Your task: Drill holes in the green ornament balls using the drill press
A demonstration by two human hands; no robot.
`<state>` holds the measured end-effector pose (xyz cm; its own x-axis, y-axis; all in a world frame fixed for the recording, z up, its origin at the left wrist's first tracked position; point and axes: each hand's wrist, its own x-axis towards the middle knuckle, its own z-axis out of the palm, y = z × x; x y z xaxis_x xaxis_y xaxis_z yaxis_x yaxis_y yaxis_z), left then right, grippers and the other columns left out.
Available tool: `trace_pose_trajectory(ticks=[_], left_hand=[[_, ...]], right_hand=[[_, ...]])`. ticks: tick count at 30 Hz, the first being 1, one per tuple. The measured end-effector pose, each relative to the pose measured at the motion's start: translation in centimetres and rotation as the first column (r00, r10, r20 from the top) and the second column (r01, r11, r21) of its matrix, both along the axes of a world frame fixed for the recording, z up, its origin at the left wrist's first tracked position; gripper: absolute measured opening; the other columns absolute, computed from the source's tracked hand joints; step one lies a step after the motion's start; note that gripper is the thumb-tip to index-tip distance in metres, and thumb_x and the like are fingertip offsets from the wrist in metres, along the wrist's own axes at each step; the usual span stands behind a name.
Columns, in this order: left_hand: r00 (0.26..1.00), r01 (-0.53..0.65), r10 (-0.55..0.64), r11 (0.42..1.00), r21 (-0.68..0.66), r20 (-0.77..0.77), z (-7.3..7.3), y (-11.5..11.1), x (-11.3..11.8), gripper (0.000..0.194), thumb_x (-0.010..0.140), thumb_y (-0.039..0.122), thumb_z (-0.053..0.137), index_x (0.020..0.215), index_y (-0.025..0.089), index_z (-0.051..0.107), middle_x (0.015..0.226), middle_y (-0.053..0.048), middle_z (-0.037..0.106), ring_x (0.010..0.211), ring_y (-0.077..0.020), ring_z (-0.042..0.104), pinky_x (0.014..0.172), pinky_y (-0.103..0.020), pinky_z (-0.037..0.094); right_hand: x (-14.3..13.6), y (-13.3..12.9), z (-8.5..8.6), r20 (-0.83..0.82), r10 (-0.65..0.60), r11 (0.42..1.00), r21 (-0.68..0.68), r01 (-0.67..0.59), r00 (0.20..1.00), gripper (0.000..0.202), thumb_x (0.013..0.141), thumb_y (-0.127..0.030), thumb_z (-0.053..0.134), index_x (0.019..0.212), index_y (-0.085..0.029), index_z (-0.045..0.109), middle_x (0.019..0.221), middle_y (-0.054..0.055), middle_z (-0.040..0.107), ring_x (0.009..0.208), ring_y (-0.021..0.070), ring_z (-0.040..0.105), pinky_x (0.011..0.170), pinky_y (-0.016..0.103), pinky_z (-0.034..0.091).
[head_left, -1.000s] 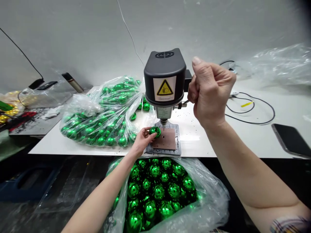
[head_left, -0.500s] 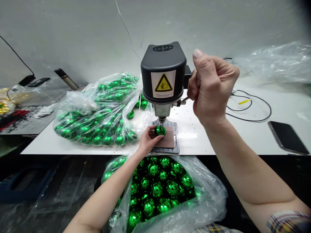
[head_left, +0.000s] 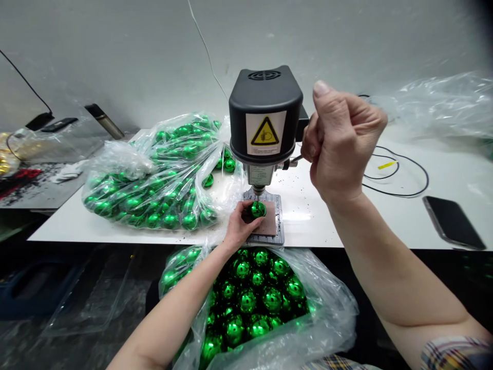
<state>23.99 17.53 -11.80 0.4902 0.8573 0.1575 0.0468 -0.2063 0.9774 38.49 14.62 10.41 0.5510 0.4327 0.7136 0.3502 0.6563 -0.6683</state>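
A shiny green ball ornament is pinched between the thumb and fingers of my left hand, right under the bit of a black-topped bench drill press. Beneath the ball lies a brown square pad on the drill's grey metal base. My right hand is closed in a fist, thumb up, around the lever at the drill's right side; most of the lever is hidden by the fingers. From this angle I cannot tell whether the bit goes into the ball.
Below the table edge sits an open plastic bag full of green balls. Another clear bag of green balls lies on the table at left. At right are a phone, a looped black cable and crumpled plastic.
The view has shifted slightly, so the drill appears a little further right. My left hand keeps its pinch on the ball under the bit, and my right hand stays closed at the lever.
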Motion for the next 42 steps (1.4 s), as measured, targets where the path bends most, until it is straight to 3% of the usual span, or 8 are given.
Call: trace_pose_trajectory(ticks=[4, 19, 29, 32, 35, 39, 40, 42], left_hand=[[1.0, 0.017, -0.017, 1.0, -0.002, 0.011, -0.5, 0.1, 0.1, 0.05, 0.075, 0.032, 0.08, 0.116, 0.018, 0.055, 0.114, -0.009, 0.065, 0.107, -0.021, 0.062, 0.099, -0.037, 0.048], [1.0, 0.013, -0.013, 1.0, 0.012, 0.001, -0.7, 0.1, 0.1, 0.049, 0.075, 0.03, 0.08, 0.116, 0.02, 0.055, 0.114, -0.008, 0.065, 0.107, -0.0223, 0.062, 0.099, -0.038, 0.047], [1.0, 0.01, -0.01, 1.0, 0.005, 0.012, -0.7, -0.1, 0.0, 0.05, 0.075, 0.03, 0.08, 0.116, 0.019, 0.054, 0.115, -0.009, 0.065, 0.108, -0.0225, 0.063, 0.099, -0.038, 0.048], [1.0, 0.007, -0.007, 1.0, 0.0, 0.007, -0.7, -0.2, 0.2, 0.05, 0.075, 0.03, 0.08, 0.116, 0.019, 0.054, 0.115, -0.009, 0.065, 0.108, -0.0222, 0.062, 0.098, -0.038, 0.048], [1.0, -0.023, 0.024, 0.999, -0.046, 0.013, 0.2, -0.2, 0.4, 0.049, 0.073, 0.029, 0.081, 0.112, 0.019, 0.054, 0.109, -0.008, 0.066, 0.102, -0.0208, 0.063, 0.091, -0.035, 0.05], [0.986, -0.105, 0.103, 0.995, -0.004, -0.13, 4.2, -1.3, -2.3, 0.043, 0.067, 0.028, 0.083, 0.1, 0.02, 0.056, 0.093, -0.004, 0.065, 0.083, -0.0177, 0.061, 0.074, -0.029, 0.047], [0.978, -0.043, 0.045, 0.999, 0.015, -0.203, 5.6, -2.0, -3.7, 0.042, 0.067, 0.028, 0.083, 0.098, 0.02, 0.057, 0.089, -0.003, 0.065, 0.078, -0.0172, 0.059, 0.07, -0.028, 0.045], [0.887, 0.287, -0.277, 0.957, -0.03, -0.37, 8.4, -3.6, -6.9, 0.042, 0.067, 0.031, 0.084, 0.101, 0.021, 0.062, 0.088, -0.004, 0.067, 0.073, -0.0175, 0.058, 0.063, -0.028, 0.041]], right_hand=[[-0.3, -0.7, -0.7, 0.058, -0.044, 0.999, -0.004, 0.045, 0.997, 0.054, 0.092, -0.033, 0.064, 0.046, -0.022, 0.038, 0.039, -0.005, 0.035, 0.033, 0.0085, 0.031, 0.035, 0.03, 0.021], [-1.2, -3.3, -5.4, 0.148, -0.126, 0.987, 0.113, 0.11, 0.981, 0.056, 0.09, -0.024, 0.062, 0.046, -0.019, 0.029, 0.042, -0.006, 0.026, 0.034, 0.0068, 0.027, 0.039, 0.03, 0.015], [-0.1, -3.4, -8.5, 0.467, -0.015, 0.946, 0.294, -0.139, 0.884, 0.046, 0.075, 0.003, 0.056, 0.057, -0.02, 0.02, 0.046, -0.008, 0.024, 0.037, 0.0066, 0.026, 0.039, 0.028, 0.018], [-0.5, -3.1, -7.2, 0.343, -0.066, 0.96, 0.279, -0.035, 0.937, 0.05, 0.08, -0.004, 0.06, 0.051, -0.019, 0.022, 0.043, -0.007, 0.027, 0.034, 0.0061, 0.028, 0.037, 0.028, 0.017], [-0.8, -2.1, -3.5, 0.09, -0.128, 0.981, 0.158, 0.113, 0.988, 0.052, 0.088, -0.019, 0.061, 0.044, -0.02, 0.034, 0.038, -0.007, 0.034, 0.032, 0.0066, 0.032, 0.034, 0.028, 0.019], [0.1, 0.1, 1.0, -0.09, 0.065, 0.997, -0.023, -0.067, 0.994, 0.044, 0.087, -0.016, 0.061, 0.047, -0.023, 0.045, 0.037, -0.007, 0.038, 0.028, 0.0076, 0.03, 0.027, 0.028, 0.018], [0.4, 0.6, 1.5, -0.121, 0.084, 0.995, -0.05, -0.09, 0.989, 0.045, 0.087, -0.015, 0.06, 0.047, -0.024, 0.044, 0.037, -0.008, 0.037, 0.028, 0.0078, 0.029, 0.026, 0.029, 0.017], [0.9, 1.1, 1.7, -0.136, 0.1, 0.991, -0.077, -0.112, 0.986, 0.047, 0.088, -0.015, 0.061, 0.047, -0.024, 0.039, 0.037, -0.007, 0.033, 0.029, 0.0078, 0.028, 0.027, 0.028, 0.015]])
